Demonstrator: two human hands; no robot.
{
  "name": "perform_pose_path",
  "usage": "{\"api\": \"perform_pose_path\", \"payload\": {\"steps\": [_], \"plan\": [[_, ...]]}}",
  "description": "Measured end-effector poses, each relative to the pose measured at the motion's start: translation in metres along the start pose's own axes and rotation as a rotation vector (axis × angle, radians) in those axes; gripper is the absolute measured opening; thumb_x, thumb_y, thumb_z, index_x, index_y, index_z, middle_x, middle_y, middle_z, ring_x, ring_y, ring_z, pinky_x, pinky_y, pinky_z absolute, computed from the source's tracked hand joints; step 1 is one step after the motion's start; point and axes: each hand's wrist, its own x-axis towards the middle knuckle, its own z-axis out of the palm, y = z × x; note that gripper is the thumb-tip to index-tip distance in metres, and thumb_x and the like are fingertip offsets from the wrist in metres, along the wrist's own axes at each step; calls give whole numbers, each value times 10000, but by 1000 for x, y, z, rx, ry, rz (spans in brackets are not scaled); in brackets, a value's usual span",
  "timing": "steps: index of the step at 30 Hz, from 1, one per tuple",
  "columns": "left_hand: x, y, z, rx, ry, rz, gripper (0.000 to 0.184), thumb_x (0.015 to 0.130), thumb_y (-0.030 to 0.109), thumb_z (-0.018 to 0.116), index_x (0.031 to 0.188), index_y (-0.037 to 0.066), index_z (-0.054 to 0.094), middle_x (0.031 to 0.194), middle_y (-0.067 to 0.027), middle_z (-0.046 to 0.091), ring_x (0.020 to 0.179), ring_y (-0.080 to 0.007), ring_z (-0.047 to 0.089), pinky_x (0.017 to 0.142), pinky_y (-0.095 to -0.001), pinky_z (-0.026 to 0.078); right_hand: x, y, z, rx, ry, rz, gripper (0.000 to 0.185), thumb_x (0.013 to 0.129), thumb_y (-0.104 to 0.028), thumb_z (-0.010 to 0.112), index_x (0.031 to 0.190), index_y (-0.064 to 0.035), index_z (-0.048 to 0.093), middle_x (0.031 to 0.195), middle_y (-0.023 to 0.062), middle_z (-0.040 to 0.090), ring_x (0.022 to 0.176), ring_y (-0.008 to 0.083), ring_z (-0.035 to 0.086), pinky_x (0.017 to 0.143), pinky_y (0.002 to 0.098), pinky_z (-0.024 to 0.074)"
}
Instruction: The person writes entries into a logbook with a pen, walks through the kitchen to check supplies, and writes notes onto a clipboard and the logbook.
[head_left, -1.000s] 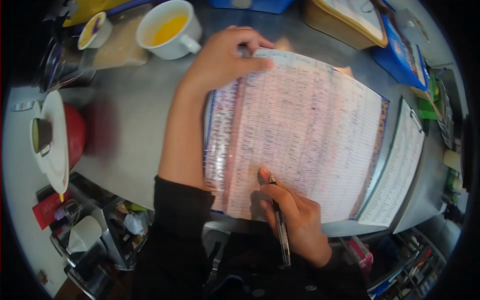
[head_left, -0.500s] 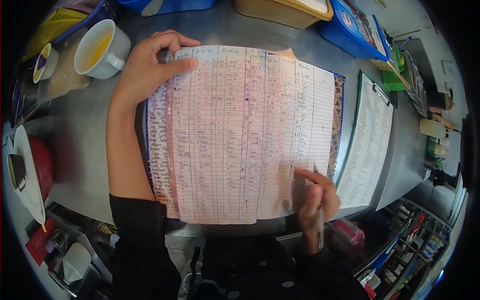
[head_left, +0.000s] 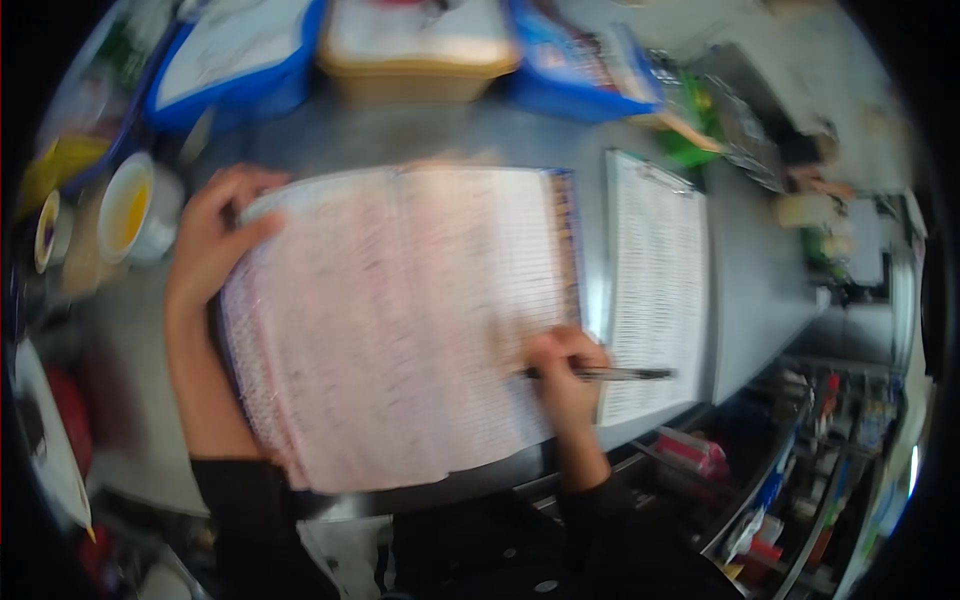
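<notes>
An open ruled notebook (head_left: 400, 320) lies on the metal counter, its pages full of handwritten columns that are smeared by motion. My left hand (head_left: 222, 228) grips its upper left corner, thumb on the page and the other fingers curled at the edge. Over the lower right page, my right hand (head_left: 568, 380) is closed around a pen (head_left: 635, 374). The pen lies nearly level, its dark end sticking out to the right over a clipboard (head_left: 655, 290) with a printed list. Whether the pen's other end touches the page I cannot tell.
Blue tubs (head_left: 235, 65) and a tan tub (head_left: 420, 65) line the back. A white mug (head_left: 140, 210) with yellow contents stands at the left, near a white lid (head_left: 50, 440). Shelves with several items (head_left: 800, 470) are at the lower right.
The whole view has shifted and blurred, with the notebook now further left and lower. My right hand has closed, and the pen has swung from upright to nearly level.
</notes>
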Motion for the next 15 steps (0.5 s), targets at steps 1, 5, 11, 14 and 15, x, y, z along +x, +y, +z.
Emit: {"api": "perform_pose_path", "payload": {"steps": [1, 5, 11, 14, 15], "plan": [[-1, 1, 2, -11, 2, -3, 346, 711, 51, 726, 716, 46, 380, 1014, -126, 611, 986, -201, 536, 882, -301, 398, 0, 3, -8, 27, -93, 101, 268, 872, -39, 628, 622, -49, 529, 652, 29, 569, 599, 92, 502, 560, 231, 393], [-1, -25, -9, -11, -58, -32, 374, 794, 223, 707, 1028, -23, 550, 1057, -84, 545, 1023, -198, 521, 936, -312, 383, 4, 3, -3, 87, -217, 131, 277, 932, -183, 578, 687, -66, 522, 731, 13, 540, 662, 93, 517, 578, 249, 410], [6, 14, -10, 401, -82, 23, 290, 807, 160, 710, 1027, 4, 603, 1110, -163, 615, 948, -291, 538, 881, -390, 415, 9, -12, 11, 32, -86, 164, 393, 939, -233, 539, 624, -56, 385, 543, 0, 379, 503, 71, 384, 465, 281, 322], [2, 15, -4, 282, -83, -60, 255, 817, 135, 697, 1000, -14, 601, 1060, -148, 626, 921, -272, 545, 857, -377, 428, 8, -1, 9, -59, -77, 37, 402, 940, -247, 538, 623, -62, 375, 537, -2, 380, 485, 55, 364, 450, 268, 299], [2, 18, -5, 260, -77, -76, 253, 811, 117, 698, 1005, -14, 602, 1054, -146, 627, 925, -269, 549, 855, -376, 431, 8, -1, 9, -41, -104, 49, 404, 939, -253, 541, 628, -62, 369, 543, -2, 373, 490, 58, 366, 451, 272, 300]]}}
